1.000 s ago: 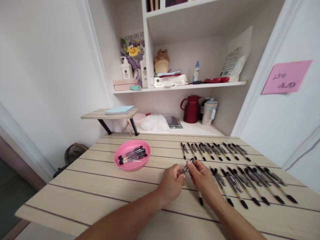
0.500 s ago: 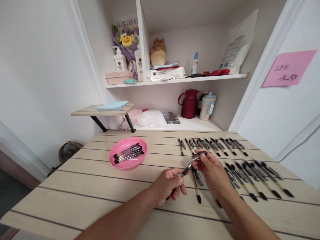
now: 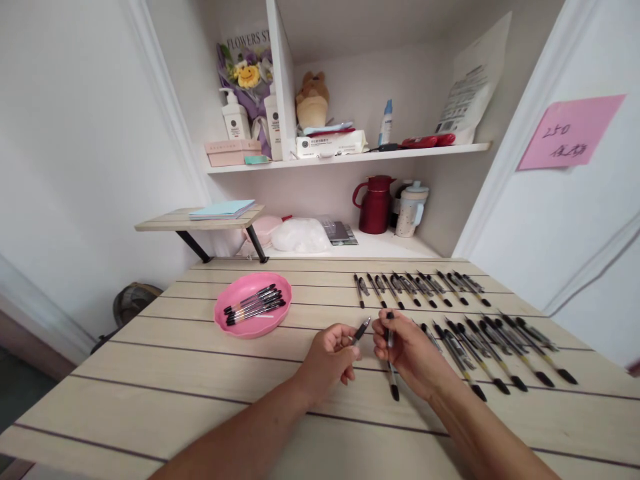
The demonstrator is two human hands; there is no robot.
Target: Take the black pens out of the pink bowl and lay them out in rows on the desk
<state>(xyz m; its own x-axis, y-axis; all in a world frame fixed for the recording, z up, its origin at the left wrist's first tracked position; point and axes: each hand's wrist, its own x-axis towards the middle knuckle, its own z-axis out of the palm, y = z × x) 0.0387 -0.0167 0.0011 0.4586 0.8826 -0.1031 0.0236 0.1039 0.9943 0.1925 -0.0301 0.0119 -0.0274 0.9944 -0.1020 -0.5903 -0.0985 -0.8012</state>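
My left hand [image 3: 333, 360] is closed around a pen [image 3: 361, 331], whose bare metal tip points up and to the right. Just across from that tip, my right hand [image 3: 407, 347] pinches a dark pen cap [image 3: 390, 323] between thumb and fingers, apart from the pen. Partly covered by my right hand, another pen [image 3: 394, 383] lies on the table. Uncapped pens with their caps beside them lie in a near row [image 3: 500, 347] and a far row [image 3: 420, 287] on the right. Several capped pens [image 3: 255, 305] rest in a pink bowl [image 3: 235, 330] at the left.
Behind the wooden tabletop [image 3: 200, 393] stands a white shelf unit [image 3: 425, 155] with a red jug [image 3: 376, 205], a cup [image 3: 412, 210], bottles and a plush toy. A small raised stand [image 3: 165, 223] carries blue paper. A pink note [image 3: 570, 132] sticks to the right wall.
The pen and cap, close together earlier, are now apart. My right hand has turned the cap upright and lowered it slightly. The view has shifted a little.
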